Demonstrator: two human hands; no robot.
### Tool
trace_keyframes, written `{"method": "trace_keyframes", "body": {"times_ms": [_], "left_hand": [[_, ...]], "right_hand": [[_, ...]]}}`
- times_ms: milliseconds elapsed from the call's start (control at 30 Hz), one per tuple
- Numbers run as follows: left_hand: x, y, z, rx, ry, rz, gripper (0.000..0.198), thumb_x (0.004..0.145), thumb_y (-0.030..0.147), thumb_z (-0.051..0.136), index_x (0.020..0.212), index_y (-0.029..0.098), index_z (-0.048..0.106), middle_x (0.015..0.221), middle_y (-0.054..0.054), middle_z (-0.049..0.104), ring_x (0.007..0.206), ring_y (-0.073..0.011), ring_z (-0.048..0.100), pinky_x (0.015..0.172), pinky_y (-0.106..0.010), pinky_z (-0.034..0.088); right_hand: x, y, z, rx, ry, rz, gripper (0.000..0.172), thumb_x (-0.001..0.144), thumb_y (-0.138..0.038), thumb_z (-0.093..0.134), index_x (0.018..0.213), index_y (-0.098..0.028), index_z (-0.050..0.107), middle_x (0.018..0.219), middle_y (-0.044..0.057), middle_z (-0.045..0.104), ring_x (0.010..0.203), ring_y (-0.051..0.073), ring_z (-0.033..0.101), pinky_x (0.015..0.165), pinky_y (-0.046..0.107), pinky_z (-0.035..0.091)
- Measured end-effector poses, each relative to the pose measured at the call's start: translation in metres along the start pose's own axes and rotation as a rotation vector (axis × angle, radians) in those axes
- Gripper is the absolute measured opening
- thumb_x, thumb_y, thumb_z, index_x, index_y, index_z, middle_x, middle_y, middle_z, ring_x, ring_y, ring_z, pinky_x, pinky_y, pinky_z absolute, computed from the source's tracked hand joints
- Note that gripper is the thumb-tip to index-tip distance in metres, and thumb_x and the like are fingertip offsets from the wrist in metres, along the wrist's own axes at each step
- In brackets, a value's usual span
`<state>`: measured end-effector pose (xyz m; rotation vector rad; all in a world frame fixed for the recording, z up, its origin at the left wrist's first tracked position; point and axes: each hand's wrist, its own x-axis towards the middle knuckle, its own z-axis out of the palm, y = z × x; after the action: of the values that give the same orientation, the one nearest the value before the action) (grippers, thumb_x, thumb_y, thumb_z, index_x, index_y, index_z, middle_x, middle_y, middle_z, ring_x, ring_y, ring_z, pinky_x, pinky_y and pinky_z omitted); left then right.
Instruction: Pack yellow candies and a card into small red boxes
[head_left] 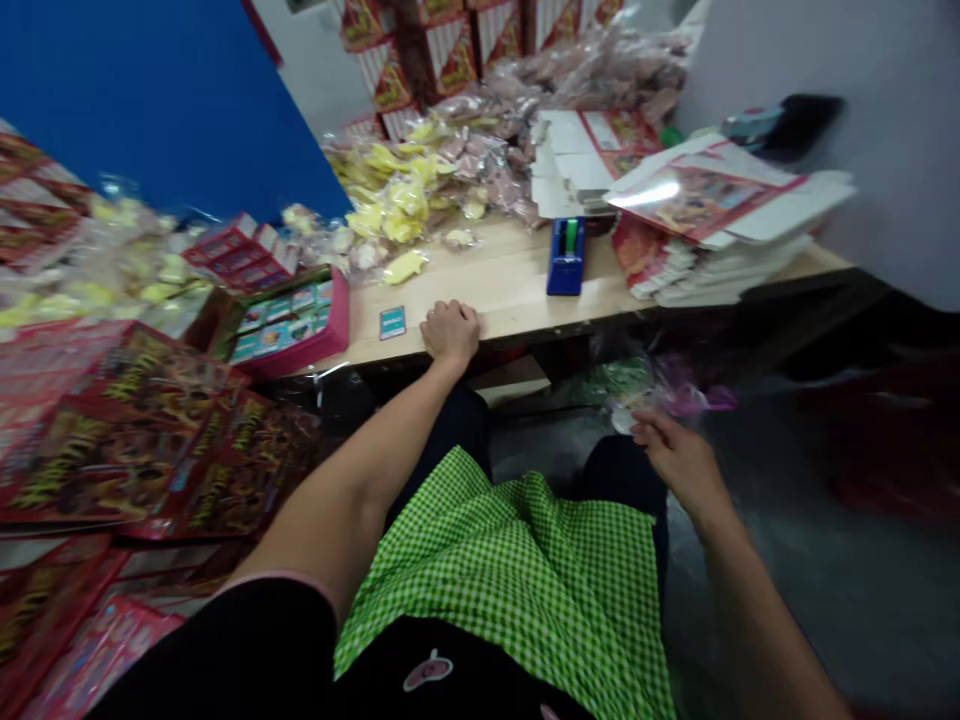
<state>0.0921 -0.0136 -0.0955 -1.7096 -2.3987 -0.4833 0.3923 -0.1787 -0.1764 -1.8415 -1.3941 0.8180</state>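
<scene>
Blue panel (150,90) + tape disp. (565,275)

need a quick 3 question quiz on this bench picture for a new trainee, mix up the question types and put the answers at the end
1. Multiple choice: which of these is nearest the left hand?
a) the blue tape dispenser
b) the small teal card
c) the stack of red-and-white cartons

2. True or false: the right hand is resting on the tabletop.

3. Fill in the missing colour: the checked cloth over the person's lap is white and ____.

Key:
1. b
2. False; it is off the tabletop, on the person's side of the front edge.
3. green
</scene>
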Motion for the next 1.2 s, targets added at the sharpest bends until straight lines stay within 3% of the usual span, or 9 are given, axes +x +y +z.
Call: {"method": "trace_keyframes", "body": {"times_ms": [200, 300, 400, 633, 767, 867, 967, 1133, 1200], "left_hand": [[-0.004, -0.003, 0.005, 0.083, 0.029, -0.019, 0.033, 0.104, 0.032, 0.037, 0.099, 0.022, 0.069, 0.107, -0.009, 0.068, 0.103, -0.0256, 0.061, 0.083, -0.037, 0.041], [-0.007, -0.008, 0.01, 0.106, 0.023, -0.023, 0.029, 0.103, 0.032, 0.04, 0.094, 0.023, 0.066, 0.102, -0.008, 0.067, 0.1, -0.0245, 0.06, 0.083, -0.038, 0.04], [-0.008, -0.012, 0.014, 0.083, 0.014, 0.005, 0.027, 0.102, 0.032, 0.041, 0.089, 0.024, 0.063, 0.095, -0.009, 0.065, 0.094, -0.0263, 0.058, 0.08, -0.041, 0.039], [-0.031, -0.005, -0.008, -0.063, -0.228, -0.103, 0.024, 0.101, 0.029, 0.041, 0.098, 0.023, 0.064, 0.103, -0.009, 0.067, 0.101, -0.0245, 0.059, 0.088, -0.041, 0.043], [-0.105, -0.024, -0.045, -0.067, -0.579, -0.41, 0.031, 0.1, 0.021, 0.04, 0.124, 0.022, 0.06, 0.13, -0.01, 0.063, 0.124, -0.0223, 0.055, 0.104, -0.039, 0.042], [-0.174, -0.049, -0.057, 0.014, -0.791, -0.681, 0.029, 0.097, 0.014, 0.043, 0.117, 0.017, 0.065, 0.119, -0.014, 0.066, 0.114, -0.0274, 0.061, 0.099, -0.045, 0.047], [-0.218, -0.076, -0.036, 0.057, -0.978, -0.824, 0.022, 0.096, 0.018, 0.055, 0.114, 0.013, 0.067, 0.119, -0.016, 0.067, 0.119, -0.031, 0.06, 0.102, -0.051, 0.048], [-0.245, -0.114, 0.036, -0.004, -1.172, -0.867, 0.043, 0.094, 0.041, 0.066, 0.131, 0.018, 0.061, 0.148, -0.012, 0.053, 0.141, -0.0333, 0.044, 0.118, -0.061, 0.033], [-0.258, -0.123, 0.057, -0.004, -1.253, -0.941, 0.05, 0.095, 0.048, 0.064, 0.135, 0.019, 0.058, 0.149, -0.014, 0.051, 0.138, -0.0344, 0.046, 0.115, -0.063, 0.035]], "right_hand": [[0.042, -0.067, 0.01, -0.101, 0.035, -0.671, 0.033, 0.096, -0.024, 0.046, 0.122, -0.019, 0.066, 0.101, 0.007, 0.076, 0.087, 0.022, 0.074, 0.078, 0.033, 0.056], [0.07, -0.119, 0.023, -0.084, -0.055, -1.02, 0.04, 0.096, -0.009, 0.044, 0.132, -0.015, 0.059, 0.114, 0.01, 0.072, 0.104, 0.022, 0.069, 0.094, 0.036, 0.053], [0.103, -0.165, 0.046, -0.006, -0.219, -1.207, 0.045, 0.093, -0.002, 0.043, 0.136, -0.011, 0.055, 0.113, 0.014, 0.069, 0.105, 0.025, 0.064, 0.093, 0.04, 0.052], [0.164, -0.198, 0.113, -0.083, -0.527, -1.135, 0.041, 0.097, -0.009, 0.037, 0.134, -0.01, 0.056, 0.124, 0.02, 0.062, 0.113, 0.031, 0.056, 0.093, 0.048, 0.048], [0.168, -0.198, 0.116, -0.286, -0.605, -1.025, 0.043, 0.098, -0.02, 0.042, 0.138, -0.008, 0.053, 0.134, 0.022, 0.057, 0.119, 0.036, 0.051, 0.096, 0.052, 0.041], [0.167, -0.201, 0.111, -0.362, -0.605, -1.014, 0.044, 0.098, -0.025, 0.044, 0.138, -0.009, 0.053, 0.136, 0.022, 0.056, 0.119, 0.037, 0.051, 0.095, 0.051, 0.039], [0.173, -0.195, 0.112, -0.366, -0.56, -1.098, 0.041, 0.098, -0.029, 0.047, 0.134, -0.011, 0.057, 0.13, 0.021, 0.059, 0.113, 0.036, 0.054, 0.093, 0.05, 0.04], [0.188, -0.182, 0.117, -0.392, -0.526, -1.229, 0.046, 0.097, -0.033, 0.05, 0.139, -0.014, 0.054, 0.125, 0.021, 0.062, 0.112, 0.037, 0.059, 0.093, 0.052, 0.044], [0.187, -0.184, 0.114, -0.407, -0.545, -1.225, 0.047, 0.098, -0.032, 0.049, 0.141, -0.014, 0.052, 0.124, 0.021, 0.063, 0.116, 0.039, 0.058, 0.096, 0.056, 0.044]]}}
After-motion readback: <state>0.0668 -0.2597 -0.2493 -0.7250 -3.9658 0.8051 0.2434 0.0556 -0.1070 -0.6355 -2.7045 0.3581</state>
